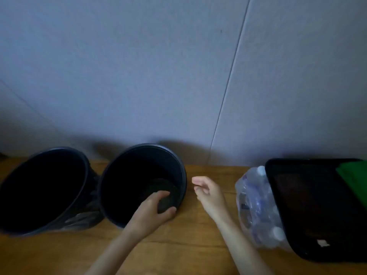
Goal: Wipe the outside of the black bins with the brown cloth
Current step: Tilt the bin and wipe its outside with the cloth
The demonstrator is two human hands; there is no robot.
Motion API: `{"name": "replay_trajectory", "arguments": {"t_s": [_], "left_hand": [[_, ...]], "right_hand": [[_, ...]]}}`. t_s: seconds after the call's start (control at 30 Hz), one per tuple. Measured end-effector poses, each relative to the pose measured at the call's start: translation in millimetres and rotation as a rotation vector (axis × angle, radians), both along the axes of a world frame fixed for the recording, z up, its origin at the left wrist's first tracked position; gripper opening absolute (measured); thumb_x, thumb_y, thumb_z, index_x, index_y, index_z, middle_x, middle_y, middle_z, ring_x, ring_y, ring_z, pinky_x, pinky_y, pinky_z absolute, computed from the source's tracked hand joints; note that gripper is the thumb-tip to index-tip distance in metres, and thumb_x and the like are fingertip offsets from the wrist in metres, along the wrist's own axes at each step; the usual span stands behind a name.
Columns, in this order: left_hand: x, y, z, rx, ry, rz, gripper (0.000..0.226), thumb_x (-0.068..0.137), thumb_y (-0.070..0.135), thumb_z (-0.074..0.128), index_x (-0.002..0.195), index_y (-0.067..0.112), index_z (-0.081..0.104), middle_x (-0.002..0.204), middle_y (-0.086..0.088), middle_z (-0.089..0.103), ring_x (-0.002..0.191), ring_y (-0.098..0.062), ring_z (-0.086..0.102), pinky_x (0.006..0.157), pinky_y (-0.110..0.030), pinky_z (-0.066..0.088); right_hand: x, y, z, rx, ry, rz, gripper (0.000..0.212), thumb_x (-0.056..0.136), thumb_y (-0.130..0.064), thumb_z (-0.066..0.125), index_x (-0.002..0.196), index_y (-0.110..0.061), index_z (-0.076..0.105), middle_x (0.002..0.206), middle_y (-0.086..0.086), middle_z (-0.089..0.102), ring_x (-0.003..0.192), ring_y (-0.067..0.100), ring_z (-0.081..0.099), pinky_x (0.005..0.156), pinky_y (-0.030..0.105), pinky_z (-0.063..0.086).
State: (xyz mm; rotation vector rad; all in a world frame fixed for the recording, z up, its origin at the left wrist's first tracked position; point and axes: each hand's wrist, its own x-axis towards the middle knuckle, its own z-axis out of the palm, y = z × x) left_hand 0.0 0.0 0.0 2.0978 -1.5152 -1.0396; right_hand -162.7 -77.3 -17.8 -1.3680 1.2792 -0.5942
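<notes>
Hands (155,209) (208,193) at the middle black bin (151,146), perhaps cloth (164,193) inside

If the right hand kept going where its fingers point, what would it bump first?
Most likely the middle black bin, at its right rim; the right hand points left toward it, depth unclear.

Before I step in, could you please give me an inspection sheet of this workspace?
Surface: brown wooden floor.
Job's things: left round black plastic bin and middle round black plastic bin side by side; rectangular black bin to the right; brown cloth not seen.
Clutter: clear plastic bag of bottles against the rectangular bin; green sheet at its far corner.
Hands: left hand grips the middle bin's near rim; right hand loosely curled, holds nothing.
Cables: nothing seen.
Surroundings: grey panelled wall.
</notes>
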Motion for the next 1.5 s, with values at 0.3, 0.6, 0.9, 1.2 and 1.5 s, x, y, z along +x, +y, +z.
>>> {"name": "replay_trajectory", "arguments": {"t_s": [0.3,0.6,0.9,1.2,1.5], "left_hand": [[-18.2,-17.7,-48.5,0.033,-0.162,-0.127,0.060,0.088,0.034,0.058,0.141,0.020,0.033,0.130,0.002,0.051,0.113,-0.011,0.053,0.092,-0.022,0.046],[-27.1,-21.2,-45.5,-0.038,-0.309,-0.141,0.029,0.096,0.024,0.043,0.124,0.018,0.045,0.105,-0.004,0.065,0.088,-0.021,0.065,0.071,-0.030,0.054],[-10.9,-22.3,7.7,-0.266,-0.195,0.026,0.017,0.091,0.017,0.052,0.106,0.012,0.060,0.092,-0.005,0.069,0.083,-0.022,0.066,0.071,-0.034,0.054],[-4.5,4.5,29.3,-0.287,0.703,0.321,0.020,0.091,0.008,0.053,0.103,0.020,0.063,0.097,-0.003,0.071,0.093,-0.019,0.068,0.080,-0.029,0.057],[-21.4,1.1,30.0,-0.296,0.820,0.357,0.019,0.092,0.010,0.050,0.097,0.020,0.066,0.083,0.006,0.074,0.078,-0.008,0.069,0.067,-0.018,0.054]], "right_hand": [[15.1,-0.1,-24.4,0.047,-0.014,0.062,0.036,0.093,-0.007,0.049,0.126,-0.020,0.053,0.114,-0.014,0.051,0.109,0.008,0.055,0.096,0.025,0.048],[24.7,0.2,-20.7,0.074,-0.084,-0.015,0.036,0.093,-0.005,0.048,0.127,-0.017,0.052,0.119,-0.010,0.051,0.097,0.004,0.057,0.083,0.020,0.052],[30.6,0.6,24.3,-0.030,-0.250,-0.005,0.034,0.094,-0.006,0.048,0.124,-0.020,0.052,0.122,-0.008,0.055,0.115,0.010,0.056,0.094,0.028,0.050],[-37.1,0.2,50.4,-0.280,-0.101,-0.072,0.033,0.092,0.002,0.043,0.100,-0.025,0.061,0.099,-0.009,0.065,0.095,0.006,0.061,0.088,0.025,0.049],[-170.5,-34.8,40.4,-0.428,0.369,-0.344,0.028,0.087,0.004,0.050,0.100,-0.012,0.068,0.099,-0.002,0.067,0.101,0.012,0.062,0.087,0.010,0.041]]}}
